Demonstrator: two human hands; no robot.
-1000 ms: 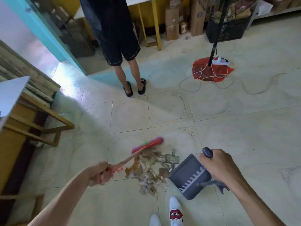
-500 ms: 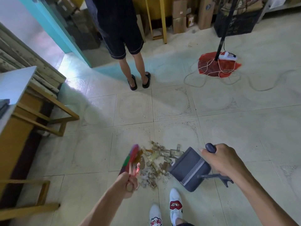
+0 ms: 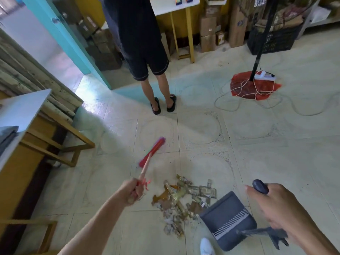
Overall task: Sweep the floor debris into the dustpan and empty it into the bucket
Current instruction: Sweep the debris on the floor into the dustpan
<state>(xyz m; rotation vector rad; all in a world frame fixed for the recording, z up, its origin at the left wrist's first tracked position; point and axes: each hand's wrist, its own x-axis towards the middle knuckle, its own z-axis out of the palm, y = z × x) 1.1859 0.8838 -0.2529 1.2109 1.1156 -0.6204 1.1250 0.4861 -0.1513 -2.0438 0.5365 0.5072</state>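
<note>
A pile of brown and grey floor debris (image 3: 182, 201) lies on the pale tiles in front of my feet. My left hand (image 3: 131, 190) grips the handle of a small broom whose red brush head (image 3: 152, 151) is lifted and blurred, up and to the left of the pile. My right hand (image 3: 276, 207) holds the dark handle of a grey dustpan (image 3: 228, 219), which rests tilted on the floor with its mouth touching the right edge of the debris. No bucket shows in this view.
A person in dark shorts and sandals (image 3: 162, 103) stands a few tiles ahead. A wooden bench frame (image 3: 60, 144) and table sit at left. A fan stand on a red base (image 3: 253, 85) with loose white cord lies at the back right. Boxes line the far wall.
The broom head swung from low beside the pile's left edge up and away to the far left. The dustpan stayed against the debris. The view tilted slightly.
</note>
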